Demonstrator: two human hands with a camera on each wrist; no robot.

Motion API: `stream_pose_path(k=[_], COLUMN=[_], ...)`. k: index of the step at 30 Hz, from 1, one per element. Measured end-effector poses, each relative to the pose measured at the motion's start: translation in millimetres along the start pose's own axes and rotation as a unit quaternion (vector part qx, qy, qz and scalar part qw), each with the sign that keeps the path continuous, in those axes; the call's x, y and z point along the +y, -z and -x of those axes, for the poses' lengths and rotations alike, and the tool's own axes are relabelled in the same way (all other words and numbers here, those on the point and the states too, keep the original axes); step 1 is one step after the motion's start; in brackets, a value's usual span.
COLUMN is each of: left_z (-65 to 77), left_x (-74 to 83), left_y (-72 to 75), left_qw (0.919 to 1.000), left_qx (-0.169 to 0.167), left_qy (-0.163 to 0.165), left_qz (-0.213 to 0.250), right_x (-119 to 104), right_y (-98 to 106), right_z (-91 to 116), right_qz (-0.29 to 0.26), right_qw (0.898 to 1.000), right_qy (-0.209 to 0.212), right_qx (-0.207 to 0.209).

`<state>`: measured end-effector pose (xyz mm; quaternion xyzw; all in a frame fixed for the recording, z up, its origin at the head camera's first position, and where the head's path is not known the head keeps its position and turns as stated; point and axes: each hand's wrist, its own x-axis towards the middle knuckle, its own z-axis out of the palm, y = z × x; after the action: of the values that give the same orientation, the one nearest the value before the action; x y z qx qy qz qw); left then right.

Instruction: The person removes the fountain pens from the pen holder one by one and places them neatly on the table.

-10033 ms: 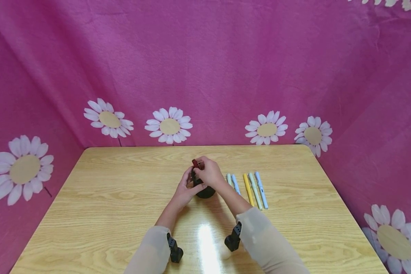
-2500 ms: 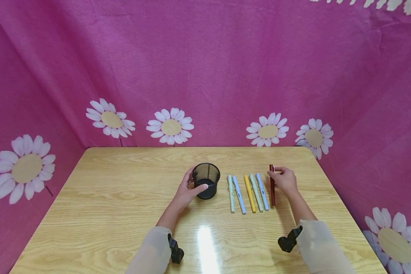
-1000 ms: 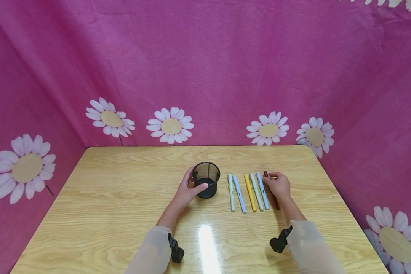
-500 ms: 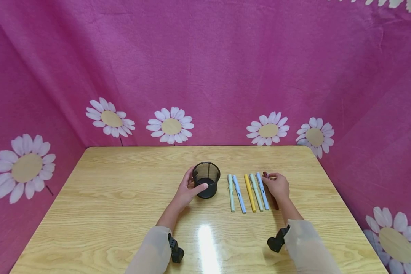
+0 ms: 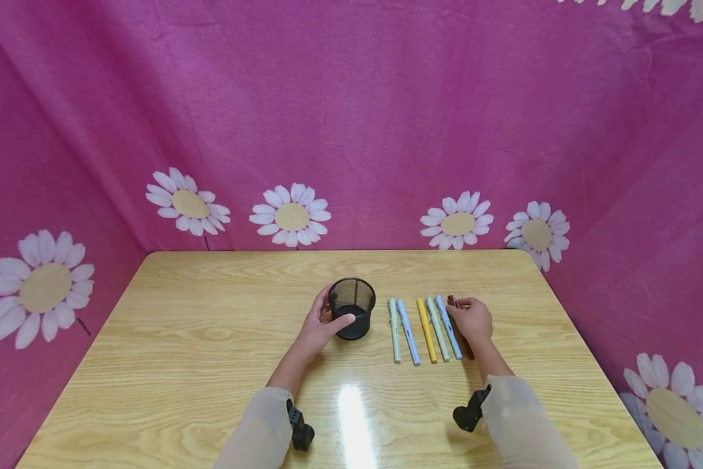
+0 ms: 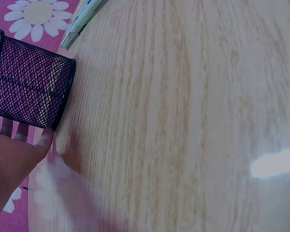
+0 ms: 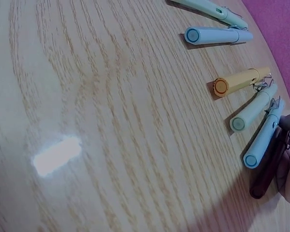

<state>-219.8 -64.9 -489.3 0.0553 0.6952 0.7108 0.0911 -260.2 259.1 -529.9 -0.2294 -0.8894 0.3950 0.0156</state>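
My left hand (image 5: 317, 331) grips a black mesh pen holder (image 5: 353, 327) from its left side, thumb over the near wall. In the left wrist view, the fingers sit against the side of the mesh pen holder (image 6: 29, 82). At the right end of a row of pens lies a dark red pen (image 7: 268, 174) with a clip. My right hand (image 5: 474, 320) pinches it near its far end, and covers its middle in the head view. Beside it on the left is a light blue pen (image 5: 448, 327), lying close and nearly parallel.
Left of that are a pale green pen (image 5: 438, 330) and a yellow pen (image 5: 427, 331). After a wider gap come another light blue pen (image 5: 408, 333) and another pale green pen (image 5: 395, 331). A pink flowered cloth (image 5: 351, 130) hangs behind the wooden table (image 5: 199, 339).
Ten seconds ago the right hand held the dark red pen at the pen holder. It came down right of the row, then slid slightly left toward the blue pen. The left hand stays put.
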Motion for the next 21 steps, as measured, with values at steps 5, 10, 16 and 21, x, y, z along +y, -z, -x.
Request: stream_pose_path(k=[5,10,16,21], left_z=[-0.3,-0.1,0.6,0.4], left_x=[-0.4,-0.3,0.7,0.3], left_y=[0.0,0.6,0.7,0.8], left_qw=[1.0000,0.9999,0.9999,0.9999], left_qx=[0.001,0.002,0.000,-0.003], left_qy=[0.001,0.006,0.007,0.005], left_qz=[-0.009,-0.014,-0.012,-0.009], right_x=[-1.3,-1.3,-1.9,-2.3], right_y=[1.2,1.4,1.5,1.5], right_z=[1.5,0.9,1.4,2.0], right_qz=[-0.008,-0.012,-0.019,-0.026], right_qw=[1.000,1.000,1.000,0.999], right_qy=[-0.015,-0.018,-0.019,-0.024], right_qx=[-0.002,-0.007,-0.001,0.004])
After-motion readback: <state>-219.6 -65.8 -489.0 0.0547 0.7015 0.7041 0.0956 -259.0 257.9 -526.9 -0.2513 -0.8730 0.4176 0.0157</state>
